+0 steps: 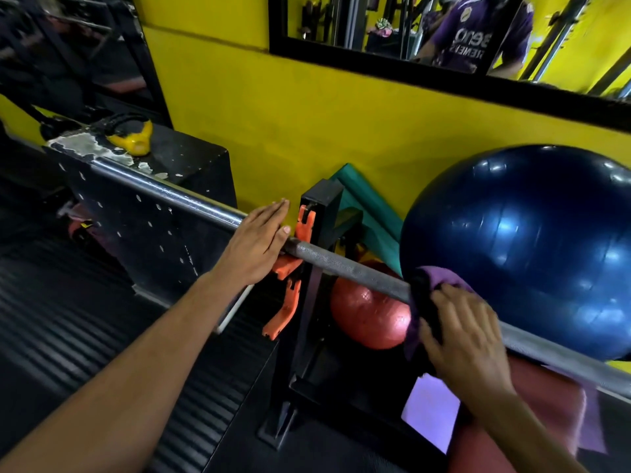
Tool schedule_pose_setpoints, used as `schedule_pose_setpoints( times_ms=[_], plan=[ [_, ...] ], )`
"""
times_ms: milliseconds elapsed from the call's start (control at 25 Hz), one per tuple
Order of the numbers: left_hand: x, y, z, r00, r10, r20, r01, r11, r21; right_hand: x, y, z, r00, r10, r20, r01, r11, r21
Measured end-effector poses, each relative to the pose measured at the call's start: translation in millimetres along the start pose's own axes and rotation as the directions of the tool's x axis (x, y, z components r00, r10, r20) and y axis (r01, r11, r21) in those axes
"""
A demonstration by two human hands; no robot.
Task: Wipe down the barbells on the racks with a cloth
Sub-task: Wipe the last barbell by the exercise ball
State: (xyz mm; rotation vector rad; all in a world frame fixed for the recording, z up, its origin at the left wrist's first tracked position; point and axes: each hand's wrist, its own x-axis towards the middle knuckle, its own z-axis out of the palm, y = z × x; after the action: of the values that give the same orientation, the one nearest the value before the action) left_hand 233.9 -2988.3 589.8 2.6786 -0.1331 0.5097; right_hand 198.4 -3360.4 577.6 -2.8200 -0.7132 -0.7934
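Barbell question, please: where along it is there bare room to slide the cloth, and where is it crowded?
The knurled stretch of the barbell between the left hand and the purple cloth under the right hand is bare. So is the chrome length left of the left hand. It is crowded at the black rack post with orange clips, and the blue ball sits right behind the cloth.

Steel barbell (345,264) lying across black rack (316,233), purple cloth (433,302) wrapped round it

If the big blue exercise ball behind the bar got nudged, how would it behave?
The blue exercise ball would probably roll easily: it is round and looks glossy. It likely is light for its size, being inflated. The yellow wall behind it would probably stop it.
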Motion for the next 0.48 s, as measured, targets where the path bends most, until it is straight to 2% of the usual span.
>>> schedule_pose_setpoints(
  times_ms=[80, 120, 160, 200, 280, 360, 480],
  plan=[
    [0.9, 0.2, -0.3, 1.000, 0.003, -0.004, -0.003, 1.000, 0.012, 21.0, 1.8, -21.6, 0.963, 0.240, 0.125, -0.247, 0.968, 0.043],
    [0.6, 1.0, -0.3, 1.000, 0.003, -0.004, -0.003, 1.000, 0.015, 40.4, -2.9, -28.1, 0.906, 0.348, 0.239, -0.370, 0.927, 0.053],
    [0.5, 2.1, -0.3, 1.000, 0.003, -0.004, -0.003, 1.000, 0.019, 62.1, -11.3, -27.5, 0.849, 0.416, 0.326, -0.451, 0.892, 0.035],
    [0.3, 2.6, -0.8, 1.000, 0.003, 0.000, -0.003, 1.000, 0.022, 81.6, -23.9, -19.1, 0.829, 0.416, 0.374, -0.458, 0.889, 0.027],
    [0.1, 2.0, -2.7, 1.000, 0.015, 0.022, -0.015, 0.999, 0.040, 110.8, -65.6, 3.7, 0.864, 0.316, 0.392, -0.356, 0.934, 0.034],
    [0.8, 0.7, -3.0, 0.998, 0.034, 0.054, -0.037, 0.997, 0.071, 116.6, -107.9, 26.1, 0.953, 0.144, 0.266, -0.153, 0.988, 0.010],
    [4.1, -2.5, -4.8, 0.995, 0.046, 0.094, -0.058, 0.989, 0.135, 85.4, -121.8, 40.8, 0.973, -0.105, 0.203, 0.107, 0.994, -0.001]
  ],
)
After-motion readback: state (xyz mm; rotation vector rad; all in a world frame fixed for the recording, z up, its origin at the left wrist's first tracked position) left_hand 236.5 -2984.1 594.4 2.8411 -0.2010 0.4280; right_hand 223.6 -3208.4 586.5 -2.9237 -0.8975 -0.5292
